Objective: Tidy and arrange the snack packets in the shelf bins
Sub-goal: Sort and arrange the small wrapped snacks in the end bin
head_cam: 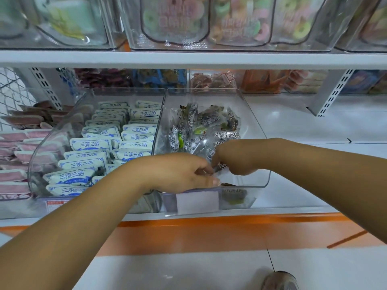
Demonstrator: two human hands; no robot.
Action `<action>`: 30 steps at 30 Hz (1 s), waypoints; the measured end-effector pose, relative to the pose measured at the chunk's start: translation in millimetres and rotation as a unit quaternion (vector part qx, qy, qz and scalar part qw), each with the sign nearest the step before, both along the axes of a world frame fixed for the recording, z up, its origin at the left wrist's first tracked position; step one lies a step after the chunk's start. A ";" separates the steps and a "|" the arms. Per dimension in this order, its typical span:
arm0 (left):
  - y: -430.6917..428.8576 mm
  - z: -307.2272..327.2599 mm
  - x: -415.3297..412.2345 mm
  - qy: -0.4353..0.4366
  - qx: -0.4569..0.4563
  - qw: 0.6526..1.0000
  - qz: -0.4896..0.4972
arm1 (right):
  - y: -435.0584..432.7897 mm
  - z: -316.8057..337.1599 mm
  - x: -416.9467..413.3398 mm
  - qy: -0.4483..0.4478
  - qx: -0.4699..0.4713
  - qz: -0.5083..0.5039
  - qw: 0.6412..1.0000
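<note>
Clear plastic bin [250, 122]: at its front lip, left hand [178, 172] and right hand [236, 160] pinch one small dark packet [218, 168] with curled fingers [206, 171]; the black-and-white packet heap [201, 130] lies just behind.

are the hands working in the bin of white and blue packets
No, both the left hand and right hand are in the neighbouring clear bin of dark packets.

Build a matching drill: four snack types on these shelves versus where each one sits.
Column A
1 white-blue packets
2 dark plum packets
3 pink packets
4 ring-candy pouches

Column B
a upper shelf
b rightmost front bin
c far left, lower level
d middle front bin

Pairs: 1-d, 2-b, 3-c, 4-a
</note>
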State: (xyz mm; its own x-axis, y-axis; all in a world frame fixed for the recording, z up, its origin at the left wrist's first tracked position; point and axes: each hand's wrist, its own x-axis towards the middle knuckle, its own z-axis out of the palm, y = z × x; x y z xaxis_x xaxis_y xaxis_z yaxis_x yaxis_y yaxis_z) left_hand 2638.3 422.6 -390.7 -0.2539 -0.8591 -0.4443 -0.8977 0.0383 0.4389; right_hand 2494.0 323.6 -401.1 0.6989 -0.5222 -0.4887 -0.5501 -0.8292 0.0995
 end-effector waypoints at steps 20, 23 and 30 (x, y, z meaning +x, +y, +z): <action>-0.9 -20.9 -4.0 0.094 -0.250 0.941 0.210 | -6.5 29.5 -5.9 -0.173 0.103 -0.161 0.966; -2.4 -21.4 -4.9 0.100 -0.265 0.933 0.220 | 7.0 24.5 -9.3 -0.200 -0.020 -0.089 0.976; -3.4 -16.6 -5.0 0.189 -0.242 0.912 0.271 | 12.5 29.6 -21.2 -0.176 -0.090 -0.069 0.978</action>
